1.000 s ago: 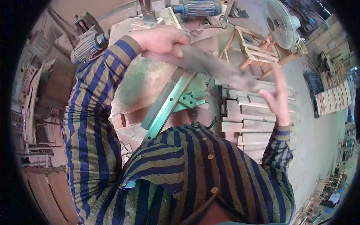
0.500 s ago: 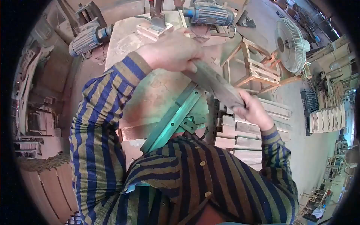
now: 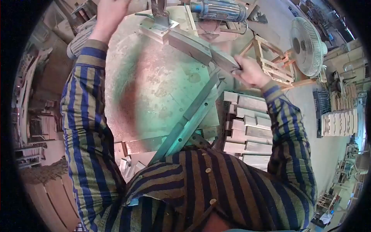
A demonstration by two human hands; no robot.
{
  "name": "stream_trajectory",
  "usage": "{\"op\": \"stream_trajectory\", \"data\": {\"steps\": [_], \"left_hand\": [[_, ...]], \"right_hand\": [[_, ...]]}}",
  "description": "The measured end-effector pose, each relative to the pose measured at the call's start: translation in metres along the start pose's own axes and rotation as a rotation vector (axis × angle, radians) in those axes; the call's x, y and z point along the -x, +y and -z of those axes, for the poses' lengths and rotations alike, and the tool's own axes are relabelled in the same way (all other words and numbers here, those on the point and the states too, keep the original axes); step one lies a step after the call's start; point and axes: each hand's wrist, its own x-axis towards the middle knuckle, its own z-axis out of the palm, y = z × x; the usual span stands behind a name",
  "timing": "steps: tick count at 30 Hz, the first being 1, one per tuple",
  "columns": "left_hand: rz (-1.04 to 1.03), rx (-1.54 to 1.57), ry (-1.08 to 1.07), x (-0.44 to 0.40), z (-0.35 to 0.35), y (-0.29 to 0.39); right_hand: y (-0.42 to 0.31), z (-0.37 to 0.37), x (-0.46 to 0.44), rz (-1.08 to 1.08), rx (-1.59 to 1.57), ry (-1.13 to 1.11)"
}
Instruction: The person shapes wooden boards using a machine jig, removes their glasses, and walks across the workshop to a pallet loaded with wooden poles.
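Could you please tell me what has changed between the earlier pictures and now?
The left hand has let go of the piece of wood and swung to the left. The right hand still grips it and has moved it forward, away from the body. The slanted bar and the fan stayed where they were.

"What does your stained table (image 3: pixel 166 104) carry?"

"I have a long rail (image 3: pixel 193 121) with holes slanting across it toward me and, near the far edge, a wooden block (image 3: pixel 152 34) with a metal bracket (image 3: pixel 162 20) on top."

"And the floor (image 3: pixel 328 154)?"

"I see a slatted wooden frame (image 3: pixel 277 68) standing on it, to my right."
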Motion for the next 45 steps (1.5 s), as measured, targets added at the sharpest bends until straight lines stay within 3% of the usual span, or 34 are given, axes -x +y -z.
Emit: {"op": "stream_trajectory", "data": {"steps": [3,11,13,19,21,22,24,25,26,28,30,35,37,38,39,40,41,43,45], "left_hand": [[0.085,0.028,0.039,-0.020,-0.005,-0.016],[-0.120,-0.095,-0.171,-0.077,-0.061,-0.037],[-0.149,-0.364,-0.106,-0.082,-0.064,-0.036],[-0.089,-0.500,-0.092,-0.127,-0.056,-0.123],[0.246,-0.582,-0.167,-0.133,-0.055,-0.149],[0.239,-0.583,-0.170,-0.136,-0.059,-0.166],[0.219,-1.003,-0.528,-0.132,-0.060,-0.202],[0.213,-0.764,-0.293,-0.097,-0.067,-0.186],[0.304,-0.608,-0.209,-0.094,-0.071,-0.187],[0.407,-0.457,-0.131,-0.085,-0.079,-0.200],[0.490,-0.057,-0.064,-0.080,-0.083,-0.211],[0.495,-0.152,-0.017,-0.064,-0.083,-0.210],[0.530,0.001,-0.170,-0.060,-0.069,-0.212],[0.466,-0.241,-0.260,-0.043,-0.058,-0.208],[0.386,-0.486,-0.356,-0.018,-0.044,-0.196],[0.222,-0.331,-0.350,0.011,-0.037,-0.193],[0.060,-0.175,-0.345,0.039,-0.025,-0.184],[0.292,-0.016,-0.391,0.098,0.013,-0.117],[0.387,0.113,-0.464,0.160,0.058,-0.052]], "right_hand": [[-0.002,-0.004,-0.007,0.060,-0.026,0.001],[0.008,-0.004,-0.017,0.079,0.014,0.008],[0.005,0.000,-0.017,0.038,0.017,-0.018],[0.005,0.003,-0.016,0.019,0.039,0.002],[0.007,0.004,-0.017,0.016,0.048,-0.005],[0.006,0.005,-0.018,0.016,0.060,-0.017],[0.004,0.007,-0.017,0.038,0.046,0.001],[0.002,0.007,-0.016,0.048,0.030,0.018],[0.000,0.008,-0.015,0.041,0.021,0.001],[0.001,0.004,-0.015,0.085,-0.028,0.031],[0.003,0.000,-0.016,0.076,-0.055,0.027],[-0.016,0.004,-0.009,-0.068,0.024,-0.065],[-0.060,0.011,0.009,0.174,0.047,0.449],[-0.094,0.015,0.027,0.167,-0.135,0.328],[-0.114,-0.009,0.038,0.352,-0.137,0.315],[-0.134,-0.033,0.049,0.538,-0.142,0.292],[-0.163,-0.050,0.059,0.713,-0.406,0.221],[-0.208,-0.078,0.085,0.887,-0.215,0.148],[-0.217,-0.069,0.089,0.887,-0.157,0.137]]}}
